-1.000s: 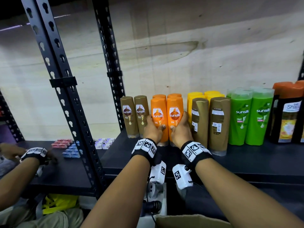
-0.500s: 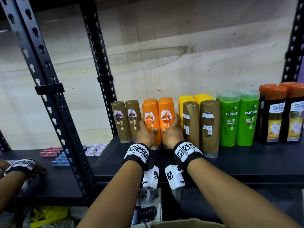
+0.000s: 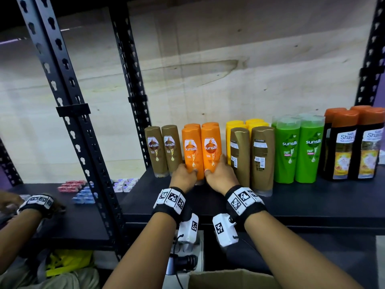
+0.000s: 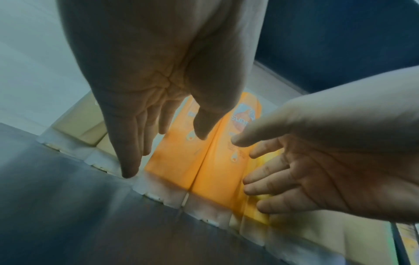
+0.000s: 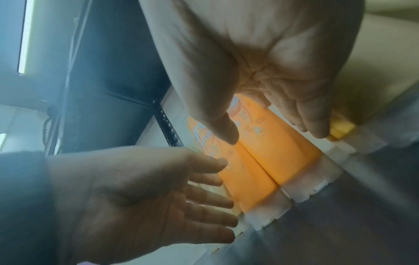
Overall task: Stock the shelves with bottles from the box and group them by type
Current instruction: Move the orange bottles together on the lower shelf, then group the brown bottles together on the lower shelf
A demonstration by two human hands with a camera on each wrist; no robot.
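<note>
Both hands are at the pair of front orange bottles on the black shelf. The left hand lies against the outer side of the left orange bottle, its fingers straight and close together, thumb resting on the bottle's front. The right hand mirrors it on the right orange bottle, fingers straight and slightly spread along the bottle's far side, thumb on the front face. Neither hand is wrapped round a bottle; they press flat from either side (the two bottles stand upright and touch each other).

More orange caps show just behind this pair. To the left stand two brown bottles, labels forward. To the right are two larger brown bottles turned back-label out, with yellow bottles behind them, then green bottles, then dark bottles with orange caps at the far right.

On the neighbouring lower shelf to the left lie small red, blue and white packets, and another person's hand with a wrist band reaches in there. A cardboard box edge shows at the bottom of the head view.
</note>
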